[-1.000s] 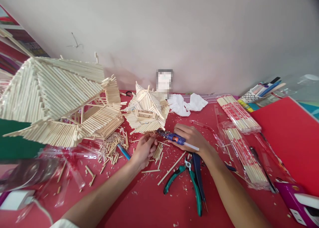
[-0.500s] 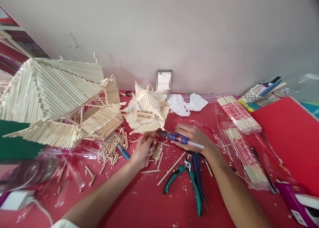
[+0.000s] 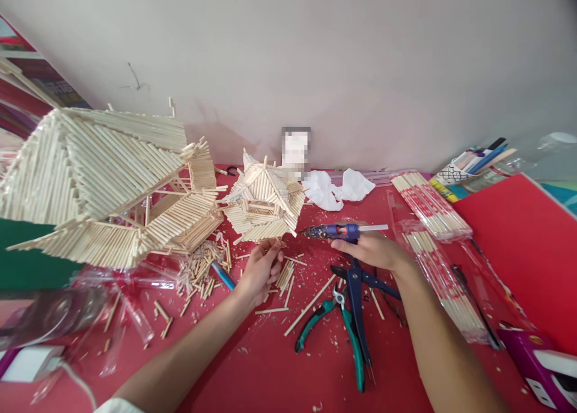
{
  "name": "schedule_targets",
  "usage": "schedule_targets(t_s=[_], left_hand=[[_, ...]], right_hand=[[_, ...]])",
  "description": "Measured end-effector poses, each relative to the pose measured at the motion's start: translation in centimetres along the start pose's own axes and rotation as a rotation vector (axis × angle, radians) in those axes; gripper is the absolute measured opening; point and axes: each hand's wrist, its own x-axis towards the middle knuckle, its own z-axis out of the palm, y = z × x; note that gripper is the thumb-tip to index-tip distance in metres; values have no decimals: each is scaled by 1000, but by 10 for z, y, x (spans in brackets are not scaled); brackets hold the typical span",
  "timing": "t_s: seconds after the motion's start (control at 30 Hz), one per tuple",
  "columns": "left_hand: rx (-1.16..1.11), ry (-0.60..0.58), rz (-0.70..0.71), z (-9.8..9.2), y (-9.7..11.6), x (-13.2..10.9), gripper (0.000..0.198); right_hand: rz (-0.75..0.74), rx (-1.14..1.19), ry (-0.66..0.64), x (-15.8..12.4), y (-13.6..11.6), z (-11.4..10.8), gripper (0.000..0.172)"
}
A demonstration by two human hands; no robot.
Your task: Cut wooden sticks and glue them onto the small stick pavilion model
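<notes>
My right hand (image 3: 367,249) is wrapped round a purple-blue hot glue gun (image 3: 336,231), a clear glue stick poking out of its back and its nozzle pointing left. Thumb and fingers of my left hand (image 3: 261,272) pinch a short wooden stick (image 3: 282,244), mostly hidden by the fingertips. Just beyond them stands a small pavilion model (image 3: 265,199) built from wooden sticks. The nozzle is a little to the right of my left fingertips, apart from them. Cut stick pieces (image 3: 286,275) lie beside my left hand.
A larger stick-built house (image 3: 117,166) fills the left. Green-handled pliers (image 3: 336,317) and a dark blue cutting tool (image 3: 356,305) lie in front of my right hand. Packs of chopsticks (image 3: 433,205), crumpled tissue (image 3: 324,190) and a blue pen (image 3: 223,275) lie on the red table.
My right hand has drawn the glue gun up and to the right, its nozzle now away from my left fingertips. My left hand has stayed almost still.
</notes>
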Motion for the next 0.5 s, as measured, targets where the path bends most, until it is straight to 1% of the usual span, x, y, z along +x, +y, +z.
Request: schedule_targets(t_s=[0.1, 0.2, 0.27, 0.37, 0.43, 0.5], left_hand=[[3, -1, 3, 0, 0, -1, 53], [4, 2, 2, 0, 0, -1, 53], [2, 0, 2, 0, 0, -1, 52], [-6, -11, 5, 0, 0, -1, 52], [-13, -22, 11, 0, 0, -1, 53], [-16, -29, 15, 0, 0, -1, 52]], right_hand=[[71, 67, -9, -2, 8, -5, 24], [102, 109, 75, 0, 14, -7, 21], [108, 155, 126, 2, 19, -6, 23], [141, 214, 119, 4, 30, -3, 24], [174, 231, 108, 4, 38, 0, 23], [184, 240, 125, 5, 44, 4, 21]])
